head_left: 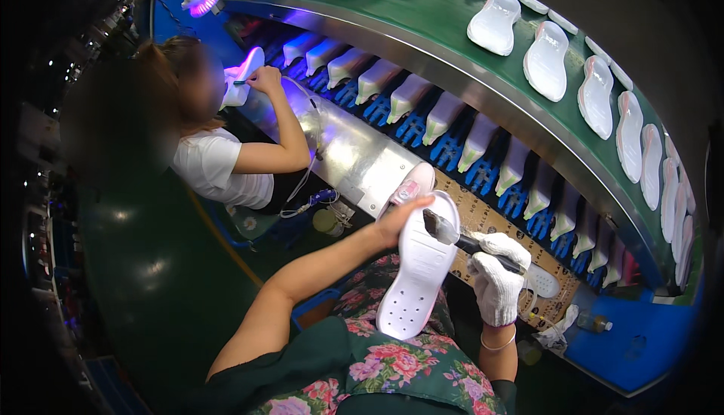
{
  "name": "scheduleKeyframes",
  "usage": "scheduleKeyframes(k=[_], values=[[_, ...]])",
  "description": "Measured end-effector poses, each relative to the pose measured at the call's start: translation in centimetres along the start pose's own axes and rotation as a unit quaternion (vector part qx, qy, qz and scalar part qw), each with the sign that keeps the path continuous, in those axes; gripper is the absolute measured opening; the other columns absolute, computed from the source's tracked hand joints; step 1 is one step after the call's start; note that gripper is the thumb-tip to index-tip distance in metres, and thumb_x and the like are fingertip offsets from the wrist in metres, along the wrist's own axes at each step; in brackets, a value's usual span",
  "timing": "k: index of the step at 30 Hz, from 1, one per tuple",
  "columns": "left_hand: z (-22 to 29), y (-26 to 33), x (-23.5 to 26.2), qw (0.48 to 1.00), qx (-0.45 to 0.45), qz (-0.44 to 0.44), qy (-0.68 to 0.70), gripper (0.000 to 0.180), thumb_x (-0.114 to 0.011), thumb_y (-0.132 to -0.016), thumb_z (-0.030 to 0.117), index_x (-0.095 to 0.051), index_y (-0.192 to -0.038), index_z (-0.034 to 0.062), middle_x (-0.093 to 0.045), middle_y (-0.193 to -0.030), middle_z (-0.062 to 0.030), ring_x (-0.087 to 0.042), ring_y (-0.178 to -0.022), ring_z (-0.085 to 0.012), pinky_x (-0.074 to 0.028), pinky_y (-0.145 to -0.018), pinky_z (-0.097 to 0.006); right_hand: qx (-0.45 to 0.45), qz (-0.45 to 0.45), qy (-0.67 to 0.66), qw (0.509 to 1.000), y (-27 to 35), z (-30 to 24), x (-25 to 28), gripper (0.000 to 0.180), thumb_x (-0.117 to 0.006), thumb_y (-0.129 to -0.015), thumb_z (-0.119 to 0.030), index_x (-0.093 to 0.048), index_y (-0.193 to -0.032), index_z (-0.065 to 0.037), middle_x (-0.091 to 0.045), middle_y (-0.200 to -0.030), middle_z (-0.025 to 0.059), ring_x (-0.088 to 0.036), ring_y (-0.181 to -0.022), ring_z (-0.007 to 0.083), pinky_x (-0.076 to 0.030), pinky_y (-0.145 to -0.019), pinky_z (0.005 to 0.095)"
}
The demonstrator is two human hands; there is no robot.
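Note:
A white shoe sole (pixel 422 253) with several small holes near its lower end is tilted above my lap. My bare left hand (pixel 402 220) is closed around its upper left edge. In a white knitted glove, my right hand (pixel 501 273) grips a dark-handled brush (pixel 469 245). The brush's dark, whitish-smeared head lies over the sole's upper part. Just behind my left hand is a pink shoe (pixel 416 181) on the bench, partly hidden by the sole. Beyond my right hand, a pale perforated insole-shaped piece (pixel 543 281) rests on the bench.
White soles (pixel 544 61) lie on a green conveyor (pixel 430 9). Below it, blue racks hold a row of pale shoe uppers (pixel 443 116). At left a co-worker (pixel 249 155) holds a sole and a thin tool. A small bottle (pixel 596 323) lies on the blue surface at right.

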State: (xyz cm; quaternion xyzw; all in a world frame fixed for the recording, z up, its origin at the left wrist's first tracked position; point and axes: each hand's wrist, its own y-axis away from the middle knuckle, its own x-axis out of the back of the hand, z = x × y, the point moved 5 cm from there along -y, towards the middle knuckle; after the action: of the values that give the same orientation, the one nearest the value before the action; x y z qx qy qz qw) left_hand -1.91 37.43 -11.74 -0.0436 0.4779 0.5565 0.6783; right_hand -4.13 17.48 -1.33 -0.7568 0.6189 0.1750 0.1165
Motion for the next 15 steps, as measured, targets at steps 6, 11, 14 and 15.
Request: scheduleKeyframes(k=[6,11,14,15], values=[[-7.1,5.5,-4.6,0.950,0.098,-0.253,0.153,0.100,-0.024,-0.091,0.082,-0.040,-0.151,0.0026,-0.057,-0.137,-0.0250,-0.057,-0.125,-0.0435,-0.042,-0.110,-0.053,0.029,0.053,-0.013,0.998,0.4,-1.2,0.4,0.021,-0.068,-0.078,0.007,-0.066,-0.098,0.003,-0.068,-0.096,0.0165,-0.063,-0.067,0.0185,-0.053,-0.059,0.0272],[-6.9,4.9,-4.7,0.944,0.110,-0.216,0.222,0.121,-0.021,-0.074,0.099,-0.046,-0.145,0.0030,-0.061,-0.126,-0.0272,-0.062,-0.109,-0.0480,-0.049,-0.097,-0.058,0.111,0.034,0.153,0.981,0.3,-1.9,0.5,0.012,-0.072,-0.079,0.005,-0.071,-0.091,0.006,-0.069,-0.088,0.0122,-0.062,-0.067,0.0144,-0.050,-0.061,0.0251],[-5.3,4.0,-5.8,0.958,0.057,-0.197,0.201,0.120,-0.017,-0.075,0.098,-0.045,-0.145,0.0046,-0.063,-0.122,-0.0254,-0.066,-0.101,-0.0438,-0.054,-0.089,-0.055,0.230,0.019,0.305,0.924,-0.1,-3.7,-0.8,0.017,-0.082,-0.076,0.000,-0.076,-0.092,-0.001,-0.075,-0.090,0.0114,-0.071,-0.081,0.0211,-0.055,-0.074,0.0312],[-4.9,4.0,-6.3,0.969,0.028,-0.143,0.201,0.118,-0.014,-0.077,0.097,-0.041,-0.147,0.0062,-0.064,-0.119,-0.0253,-0.067,-0.099,-0.0423,-0.056,-0.086,-0.053,0.257,0.012,0.335,0.906,-0.3,-4.3,-1.2,0.018,-0.082,-0.076,-0.001,-0.076,-0.093,-0.002,-0.075,-0.090,0.0119,-0.072,-0.081,0.0219,-0.056,-0.074,0.0316]])
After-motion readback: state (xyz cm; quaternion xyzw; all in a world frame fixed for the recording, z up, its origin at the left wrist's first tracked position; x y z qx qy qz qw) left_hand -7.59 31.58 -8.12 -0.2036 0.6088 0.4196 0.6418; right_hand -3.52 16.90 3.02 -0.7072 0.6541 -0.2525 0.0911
